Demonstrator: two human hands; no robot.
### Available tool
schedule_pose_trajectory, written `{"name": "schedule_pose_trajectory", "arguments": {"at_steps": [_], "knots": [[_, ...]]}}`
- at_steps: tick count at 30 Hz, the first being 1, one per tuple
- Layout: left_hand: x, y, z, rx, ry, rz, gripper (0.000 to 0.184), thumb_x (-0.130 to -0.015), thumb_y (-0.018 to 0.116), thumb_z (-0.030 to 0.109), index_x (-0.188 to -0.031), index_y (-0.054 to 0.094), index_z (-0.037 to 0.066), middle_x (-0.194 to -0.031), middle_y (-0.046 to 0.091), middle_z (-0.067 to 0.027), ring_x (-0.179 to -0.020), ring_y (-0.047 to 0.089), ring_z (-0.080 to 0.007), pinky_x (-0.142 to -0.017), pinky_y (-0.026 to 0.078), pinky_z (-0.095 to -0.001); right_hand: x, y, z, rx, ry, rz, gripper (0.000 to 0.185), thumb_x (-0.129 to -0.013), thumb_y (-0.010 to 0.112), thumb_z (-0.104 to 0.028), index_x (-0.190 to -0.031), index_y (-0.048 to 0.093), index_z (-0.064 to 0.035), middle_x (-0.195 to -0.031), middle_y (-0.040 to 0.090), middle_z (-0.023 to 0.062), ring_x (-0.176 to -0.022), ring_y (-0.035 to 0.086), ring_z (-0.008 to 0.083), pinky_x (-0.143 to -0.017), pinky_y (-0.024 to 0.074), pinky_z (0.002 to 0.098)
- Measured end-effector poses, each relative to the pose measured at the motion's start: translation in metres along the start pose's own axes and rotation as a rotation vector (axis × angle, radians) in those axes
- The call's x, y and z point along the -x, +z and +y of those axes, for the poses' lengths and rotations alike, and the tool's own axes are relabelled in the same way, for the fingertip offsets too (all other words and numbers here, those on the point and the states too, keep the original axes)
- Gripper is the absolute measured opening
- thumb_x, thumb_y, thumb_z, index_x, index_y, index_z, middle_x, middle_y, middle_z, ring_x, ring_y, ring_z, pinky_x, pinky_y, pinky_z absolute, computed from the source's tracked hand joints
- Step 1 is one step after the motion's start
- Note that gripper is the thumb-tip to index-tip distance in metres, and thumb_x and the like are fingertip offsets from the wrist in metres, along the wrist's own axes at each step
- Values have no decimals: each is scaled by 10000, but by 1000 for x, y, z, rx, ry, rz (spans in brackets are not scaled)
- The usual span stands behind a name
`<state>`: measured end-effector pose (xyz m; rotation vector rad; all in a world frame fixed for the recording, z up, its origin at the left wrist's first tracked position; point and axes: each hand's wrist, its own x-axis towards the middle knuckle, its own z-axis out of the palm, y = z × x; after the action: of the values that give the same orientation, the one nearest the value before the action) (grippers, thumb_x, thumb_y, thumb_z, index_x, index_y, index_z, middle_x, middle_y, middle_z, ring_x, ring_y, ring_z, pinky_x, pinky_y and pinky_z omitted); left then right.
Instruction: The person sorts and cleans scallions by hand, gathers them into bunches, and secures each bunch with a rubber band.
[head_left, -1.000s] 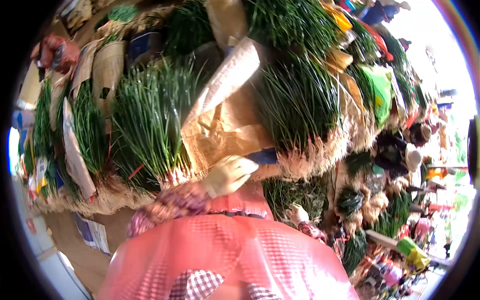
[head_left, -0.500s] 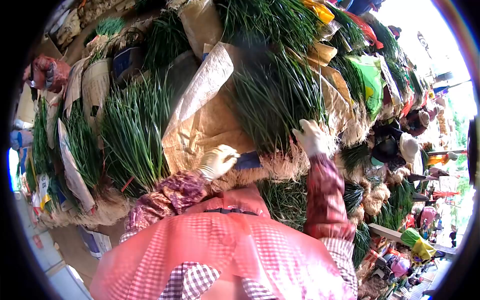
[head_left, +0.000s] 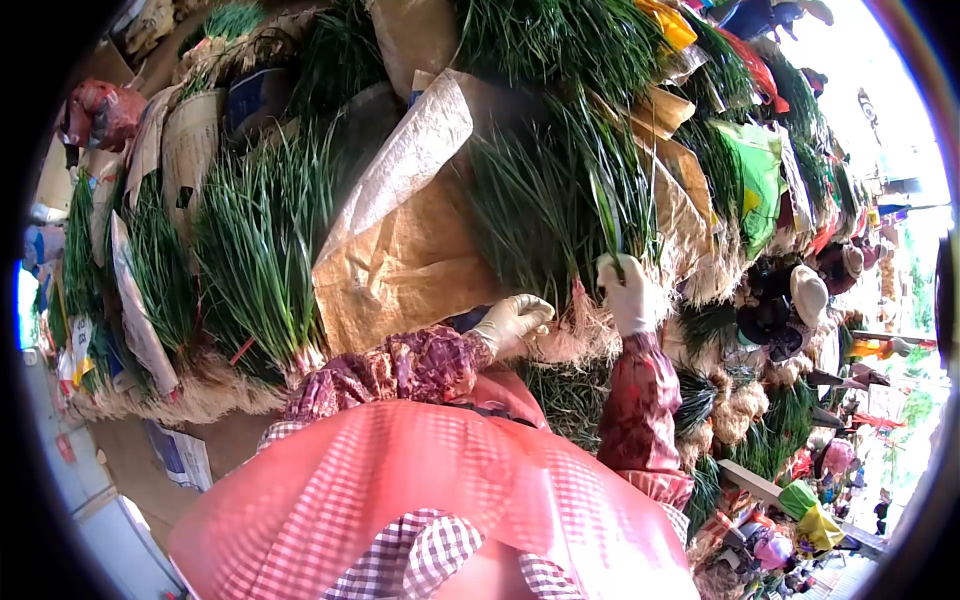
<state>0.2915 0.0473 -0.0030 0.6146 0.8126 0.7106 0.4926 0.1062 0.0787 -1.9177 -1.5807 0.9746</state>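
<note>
My right hand (head_left: 630,294), in a white glove, is closed on a long green leafy plant (head_left: 611,215) whose blades rise above the fingers. Behind it lies a heap of the same grass-like plants (head_left: 530,205), with pale stringy roots (head_left: 580,332) facing me. My left hand (head_left: 517,325), also gloved, is beside these roots on their left. Its fingers are curled and pressed together; what they hold, if anything, I cannot make out. Left of the heap is a tan woven sheet (head_left: 405,265) with its pale edge folded over.
Another big bunch of green plants (head_left: 265,240) leans at the left, roots toward me. A green plastic bag (head_left: 750,185) lies among bundles on the right. People in hats (head_left: 808,295) are farther right. A red checked apron (head_left: 430,490) covers my front.
My left hand has moved right, from the tan sheet to the roots. My right hand has gone from reaching at the heap to gripping a plant, its blades now upright above the fingers.
</note>
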Motion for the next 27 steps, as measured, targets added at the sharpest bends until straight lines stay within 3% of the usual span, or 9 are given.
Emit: {"name": "schedule_pose_trajectory", "arguments": {"at_steps": [4,6,8,10,15,19,22,24,27], "knots": [[-3,13,21,-220,66,122,213,-908,608,113,-1090,600,4,-1034,647,-56,-926,605,-114,-854,490,-265,-26,33,-4,624,-168,-141,324,-874,607,-405,-870,669,-87,-777,666,45,-667,629,182,-606,489,347],[-10,15,23,-156,149,146,222,-904,612,111,-1096,597,0,-1028,651,-60,-941,605,-111,-864,489,-262,-11,36,-25,47,221,-216,258,-878,633,-322,-863,677,-68,-695,638,35,-592,579,132,-544,463,284],[-4,10,20,173,44,2,221,-903,617,125,-1086,595,1,-978,652,-56,-890,618,-131,-806,520,-292,12,46,-14,-386,226,-313,234,-875,666,-254,-845,679,-23,-672,618,9,-527,515,78,-480,420,233],[1,8,17,399,-95,-102,217,-904,616,131,-1081,594,6,-949,651,-50,-845,626,-141,-767,536,-305,24,46,-19,-506,333,-320,231,-871,677,-245,-918,673,-19,-714,629,6,-560,539,68,-479,418,215],[35,4,27,56,-134,-11,200,-962,504,176,-1071,565,20,-905,616,-45,-774,612,-136,-695,532,-281,27,73,-23,-789,299,-552,215,-906,617,-196,-975,623,7,-859,661,74,-669,605,115,-597,476,192],[63,-24,25,790,-196,-253,262,-958,508,232,-1033,556,-15,-760,545,-35,-631,514,-139,-573,445,-288,42,45,-23,-447,103,-325,155,-918,565,-168,-961,642,-42,-845,667,43,-652,574,80,-585,459,198],[79,-31,33,638,-133,-153,252,-958,505,194,-1063,566,-27,-758,550,-52,-693,532,-158,-627,465,-310,24,22,6,-189,197,-201,226,-933,555,-275,-930,640,-66,-746,647,5,-605,558,97,-576,468,291],[76,-25,33,527,-88,-70,239,-949,513,136,-1125,560,-18,-743,563,-48,-669,544,-153,-621,476,-295,-5,30,4,356,-28,-96,317,-916,576,-370,-848,577,-60,-734,627,39,-494,516,91,-486,451,273],[60,-25,28,443,5,-15,200,-924,549,82,-1098,599,-2,-710,574,-7,-587,528,-107,-550,450,-242,-30,55,-7,771,-162,-56,417,-833,648,-448,-836,567,-39,-772,623,116,-769,634,276,-685,494,411]]}}
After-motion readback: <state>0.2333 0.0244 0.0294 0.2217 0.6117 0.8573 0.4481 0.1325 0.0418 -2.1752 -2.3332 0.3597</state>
